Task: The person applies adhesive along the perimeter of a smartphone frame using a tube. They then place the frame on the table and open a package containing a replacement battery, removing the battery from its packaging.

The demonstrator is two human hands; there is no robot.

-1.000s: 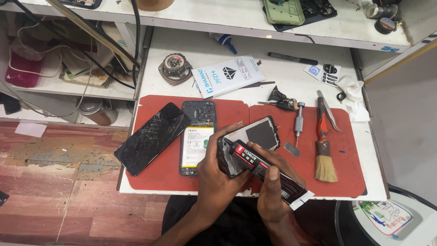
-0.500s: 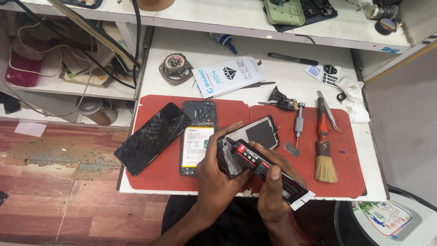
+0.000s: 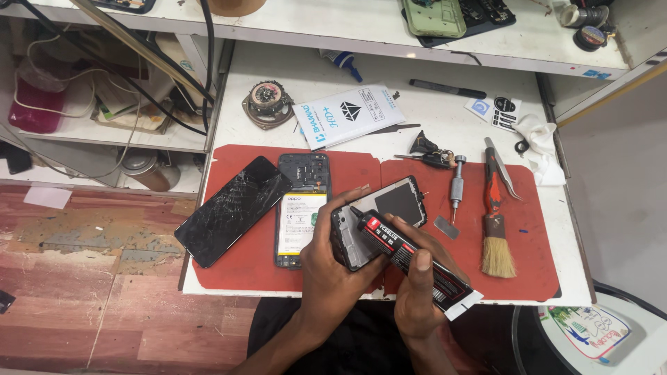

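My left hand (image 3: 333, 267) grips a phone frame (image 3: 385, 215) with a dark panel, held tilted above the red mat (image 3: 243, 257). My right hand (image 3: 417, 292) squeezes a black glue tube (image 3: 410, 257) with a red label, its nozzle touching the frame's upper left edge. Left of my hands an opened phone body (image 3: 300, 208) lies on the mat with its battery showing. Further left a cracked black screen (image 3: 233, 208) hangs partly over the mat's edge.
On the mat's right lie a screwdriver (image 3: 456, 187), a red-handled brush (image 3: 495, 229), tweezers (image 3: 501, 177) and a small metal plate (image 3: 445, 227). Behind are a white flat packet (image 3: 347, 114), a round speaker part (image 3: 265, 103) and white cloth (image 3: 542, 146). Shelves with cables stand left.
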